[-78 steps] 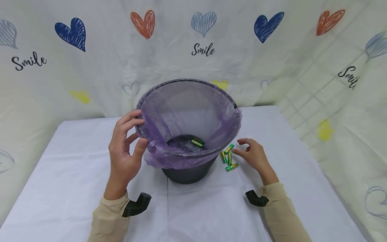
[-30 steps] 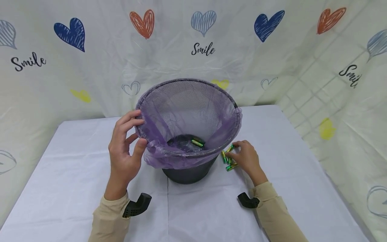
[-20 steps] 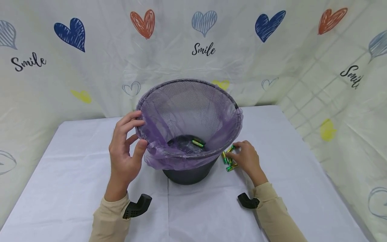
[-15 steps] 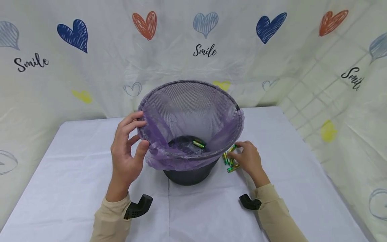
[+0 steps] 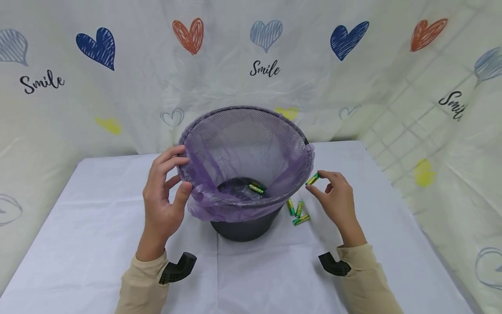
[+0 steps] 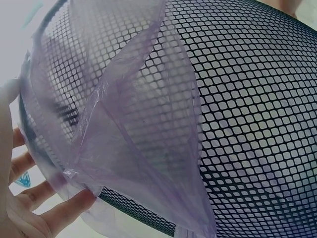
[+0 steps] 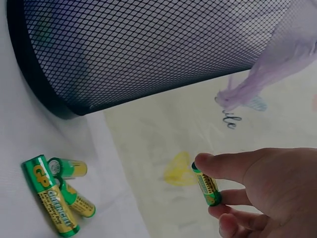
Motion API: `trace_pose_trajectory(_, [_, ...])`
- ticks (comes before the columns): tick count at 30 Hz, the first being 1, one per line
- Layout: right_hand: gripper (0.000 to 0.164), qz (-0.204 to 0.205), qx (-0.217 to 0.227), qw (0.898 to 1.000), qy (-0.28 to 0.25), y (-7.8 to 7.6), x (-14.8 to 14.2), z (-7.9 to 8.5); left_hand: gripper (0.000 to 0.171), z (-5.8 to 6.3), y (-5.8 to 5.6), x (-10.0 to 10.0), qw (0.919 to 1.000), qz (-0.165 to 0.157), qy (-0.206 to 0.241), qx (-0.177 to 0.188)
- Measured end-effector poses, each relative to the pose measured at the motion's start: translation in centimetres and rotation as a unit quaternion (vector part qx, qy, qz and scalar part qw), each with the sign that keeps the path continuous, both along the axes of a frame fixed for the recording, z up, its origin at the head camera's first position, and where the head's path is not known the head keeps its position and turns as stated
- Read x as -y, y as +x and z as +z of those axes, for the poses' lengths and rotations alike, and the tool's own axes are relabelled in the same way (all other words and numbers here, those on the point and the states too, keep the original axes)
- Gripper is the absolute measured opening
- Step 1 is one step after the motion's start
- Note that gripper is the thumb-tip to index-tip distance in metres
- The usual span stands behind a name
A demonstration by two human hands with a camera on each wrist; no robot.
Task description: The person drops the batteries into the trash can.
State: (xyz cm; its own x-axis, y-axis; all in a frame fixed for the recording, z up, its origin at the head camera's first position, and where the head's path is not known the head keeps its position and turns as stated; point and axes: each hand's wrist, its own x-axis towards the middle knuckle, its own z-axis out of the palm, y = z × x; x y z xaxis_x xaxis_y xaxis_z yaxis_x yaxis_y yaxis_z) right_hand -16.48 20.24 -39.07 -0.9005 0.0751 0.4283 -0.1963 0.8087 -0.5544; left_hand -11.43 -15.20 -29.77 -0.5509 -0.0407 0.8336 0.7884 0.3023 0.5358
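Note:
A black mesh wastebasket (image 5: 241, 229) lined with a thin purple plastic bag (image 5: 219, 211) stands upright on the table. My left hand (image 5: 162, 200) holds its rim at the left, fingertips over the edge and thumb lower down, pressing the bag; the left wrist view shows these fingers (image 6: 69, 208) against the liner. My right hand (image 5: 335, 200) pinches a green and yellow battery (image 5: 313, 179) between thumb and fingertips, raised beside the basket's right rim. Three similar batteries (image 5: 301, 219) lie on the table by the basket's base. Inside, a green battery (image 5: 256, 189) rests on the bottom.
A white cloth covers the table (image 5: 98, 218). Behind and at the right hangs a pale curtain (image 5: 219, 78) printed with hearts and "Smile". Each sleeve cuff carries a black curved mount (image 5: 178, 268).
My right hand came in to the batteries with parted fingers, pinched one, and has lifted it up and to the right. My left hand has stayed on the rim.

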Motion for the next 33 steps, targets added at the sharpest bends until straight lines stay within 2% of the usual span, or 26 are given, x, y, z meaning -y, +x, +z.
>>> trace_pose_trajectory(4, [0.048,-0.003,-0.022,1.0,-0.018,0.2,0.2,1.0,0.055,-0.2,-0.1,0.1,1.0,0.001,0.005,-0.006])
trace_pose_trajectory(11, [0.048,-0.005,-0.054,0.998,-0.043,0.9,0.3,2.4,0.055,0.3,0.3,-0.1,1.0,-0.006,0.006,-0.001])
trace_pose_trajectory(26, [0.051,0.028,-0.122,0.989,-0.084,2.5,0.0,4.8,0.056,0.5,0.5,-0.2,0.9999,-0.007,-0.003,0.008])
trace_pose_trajectory(33, [0.05,0.053,-0.145,0.979,-0.133,4.2,1.6,8.0,0.056,0.6,0.7,-0.2,1.0,-0.004,-0.005,0.007])
